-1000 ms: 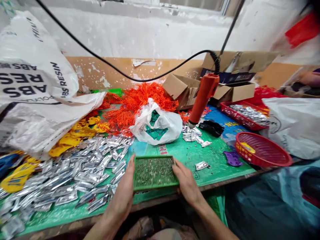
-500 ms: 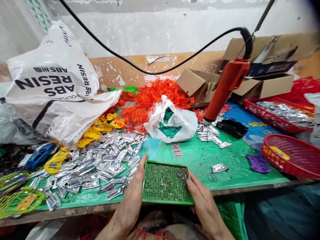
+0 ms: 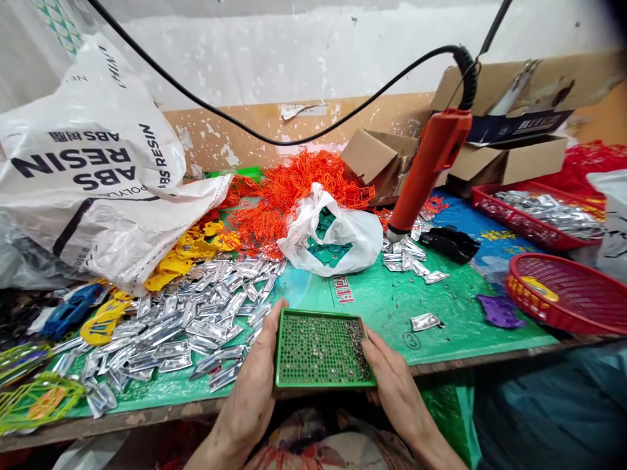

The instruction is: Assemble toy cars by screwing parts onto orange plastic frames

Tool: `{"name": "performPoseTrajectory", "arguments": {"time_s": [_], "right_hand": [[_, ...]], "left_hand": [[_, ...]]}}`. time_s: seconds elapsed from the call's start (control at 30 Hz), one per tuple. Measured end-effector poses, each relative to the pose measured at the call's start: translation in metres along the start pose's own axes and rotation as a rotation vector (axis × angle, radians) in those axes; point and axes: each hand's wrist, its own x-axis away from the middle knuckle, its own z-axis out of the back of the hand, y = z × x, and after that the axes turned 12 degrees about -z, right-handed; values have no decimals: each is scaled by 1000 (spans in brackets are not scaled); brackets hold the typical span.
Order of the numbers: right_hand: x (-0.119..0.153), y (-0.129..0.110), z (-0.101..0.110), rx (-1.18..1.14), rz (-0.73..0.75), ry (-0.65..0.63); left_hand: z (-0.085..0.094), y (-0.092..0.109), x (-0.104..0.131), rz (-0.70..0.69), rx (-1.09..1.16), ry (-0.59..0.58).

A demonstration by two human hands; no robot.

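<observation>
A green perforated tray (image 3: pixel 313 349) is held level at the table's front edge, between my two hands. My left hand (image 3: pixel 257 369) grips its left side, and my right hand (image 3: pixel 392 372) grips the right side with the thumb on the rim. Tiny metal pieces dot the tray's holes and are heaped along its right side. Left of the tray, many silver parts (image 3: pixel 171 326) lie spread on the green table cover (image 3: pixel 377 313). One single silver part (image 3: pixel 425 321) rests to the right of it.
An orange-red power screwdriver (image 3: pixel 428 170) hangs from a black cable at centre right. Behind the tray are a white plastic bag (image 3: pixel 362 241) and orange parts (image 3: pixel 313 176). A red basket (image 3: pixel 578 294) stands at right, a big white sack (image 3: pixel 98 156) at left.
The tray and both hands have shifted slightly left in view, and the metal pieces sit more tightly along the tray's right side. The whole view has moved a little.
</observation>
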Motion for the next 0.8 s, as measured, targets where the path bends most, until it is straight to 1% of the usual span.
{"name": "performPoseTrajectory", "arguments": {"time_s": [0.07, 0.13, 0.2, 0.27, 0.33, 0.43, 0.5, 0.6, 0.67, 0.7, 0.77, 0.8], "right_hand": [[-2, -2, 0, -15, 40, -33], [-2, -4, 1, -20, 58, -50], [0, -5, 2, -30, 20, -54], [3, -6, 4, -43, -11, -45], [5, -8, 5, -50, 16, -46], [5, -11, 5, -46, 47, -55], [3, -12, 3, -34, 28, -34], [-3, -12, 1, 17, 24, -16], [-5, -11, 0, 39, 23, -25], [-5, -9, 0, 34, 20, -27], [-2, -7, 0, 10, 7, -30], [-1, -6, 1, 2, 3, -31]], "left_hand": [[-6, 4, -1, 23, 39, 37], [-11, 9, -2, 24, 75, 38], [-14, 12, -1, 58, 96, 48], [-13, 13, 0, 140, 87, 85], [-12, 12, 1, 181, 71, 134], [-10, 9, 0, 133, 96, 150], [-8, 5, -4, 120, 88, 150], [-4, -1, -15, 156, 10, 175], [-2, -4, -20, 188, -19, 155], [-1, -4, -21, 181, -34, 135], [0, -4, -18, 127, -82, 99], [0, -3, -15, 109, -97, 62]]}}
